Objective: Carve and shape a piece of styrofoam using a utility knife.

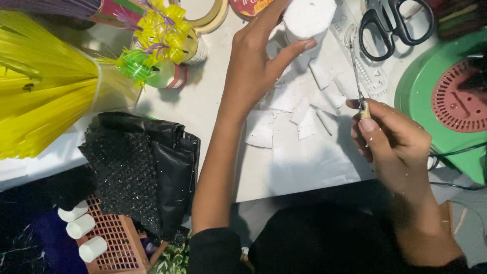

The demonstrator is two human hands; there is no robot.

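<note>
Close up, two hands at work on white foam.
Yellow straws [35, 86] fan out far left; the left hand [253, 61] clamps a round foam block [309, 18] at the table's [213, 101] top edge, foam scraps [299, 101] below it, while the right hand [390, 142] pinches a thin knife [356, 81], with scissors [393, 25] beyond.

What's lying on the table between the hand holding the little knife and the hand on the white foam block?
In the head view, loose white foam offcuts lie scattered between the right hand and the left hand on the foam block.
</note>
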